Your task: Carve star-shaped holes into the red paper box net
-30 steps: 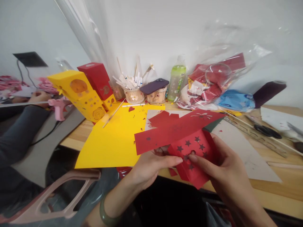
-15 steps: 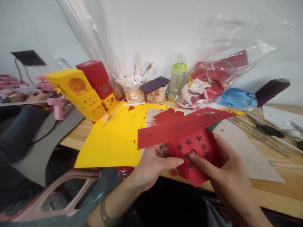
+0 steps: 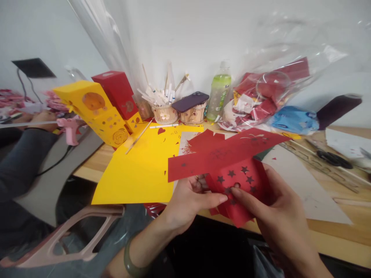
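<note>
Both of my hands hold a red card cutout (image 3: 236,175) with star-shaped holes and a small round hole, folded partly into a box shape. A long red panel (image 3: 199,160) of the same card sticks out to the left, over the table. My left hand (image 3: 193,200) pinches the card's left edge, thumb in front and fingers partly hidden behind. My right hand (image 3: 278,208) wraps the right side, its thumb pressed near the round hole. Beneath lie a yellow sheet (image 3: 139,170) and a pale board (image 3: 307,185).
Yellow and red card boxes (image 3: 95,112) stand at left, near a pink glue gun (image 3: 71,129) and another person's sleeve (image 3: 31,154). Behind are a pen basket (image 3: 164,114), phone (image 3: 191,101), bottle (image 3: 219,92) and plastic bag (image 3: 261,96). Scissors (image 3: 334,159) lie right.
The view has shifted slightly. My hands keep nearly the same grip on the red card, with my left thumb a touch closer to the right one.
</note>
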The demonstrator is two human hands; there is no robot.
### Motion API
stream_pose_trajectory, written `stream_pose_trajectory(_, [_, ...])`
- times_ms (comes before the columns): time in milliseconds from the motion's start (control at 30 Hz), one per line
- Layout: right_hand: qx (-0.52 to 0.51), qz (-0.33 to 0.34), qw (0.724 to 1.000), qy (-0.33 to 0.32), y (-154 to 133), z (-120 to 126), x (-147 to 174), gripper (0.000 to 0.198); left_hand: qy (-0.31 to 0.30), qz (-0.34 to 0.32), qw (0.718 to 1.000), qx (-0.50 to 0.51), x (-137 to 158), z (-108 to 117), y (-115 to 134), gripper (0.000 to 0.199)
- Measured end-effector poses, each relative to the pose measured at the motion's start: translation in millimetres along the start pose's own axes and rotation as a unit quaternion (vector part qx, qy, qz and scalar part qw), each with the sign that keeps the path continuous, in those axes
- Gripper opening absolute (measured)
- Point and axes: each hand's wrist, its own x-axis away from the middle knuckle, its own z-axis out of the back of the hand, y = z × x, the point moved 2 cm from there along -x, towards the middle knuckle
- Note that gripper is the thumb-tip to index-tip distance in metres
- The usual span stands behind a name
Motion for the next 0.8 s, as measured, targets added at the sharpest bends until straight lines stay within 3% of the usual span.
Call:
stream_pose_trajectory(100, [0.03,0.048,0.998,-0.005,3,-1,-3,0.053,0.01,-0.017,1.0,-0.005,-1,2,-1,0.028])
stream_pose_trajectory(167, [0.082,0.139,0.986,0.036,0,0,-1,0.057,0.034,-0.026,0.999,-0.014,-1,4,-2,0.026])
stream_pose_trajectory(233, [0.186,0.258,0.942,0.105,-7,1,4,0.053,0.058,-0.042,0.997,-0.027,0,5,-3,0.024])
stream_pose_trajectory(300, [0.301,0.363,0.871,0.139,-14,0,11,0.038,0.064,-0.057,0.996,-0.037,1,5,-3,0.022])
stream_pose_trajectory(333, [0.341,0.401,0.84,0.132,-17,-2,14,0.03,0.059,-0.062,0.995,-0.041,2,4,-4,0.02])
stream_pose_trajectory(400, [0.36,0.448,0.814,0.085,-20,-4,17,0.023,0.05,-0.065,0.995,-0.052,3,3,-4,0.017])
stream_pose_trajectory(533, [0.318,0.458,0.83,0.007,-22,-6,16,0.025,0.072,-0.068,0.986,-0.132,7,7,-6,0.009])
stream_pose_trajectory(633, [0.311,0.452,0.836,-0.006,-21,-6,13,0.025,0.086,-0.067,0.972,-0.207,10,10,-6,0.016])
stream_pose_trajectory(800, [0.313,0.451,0.836,-0.014,-23,-5,12,0.02,0.045,-0.051,0.968,-0.241,12,9,-4,0.023])
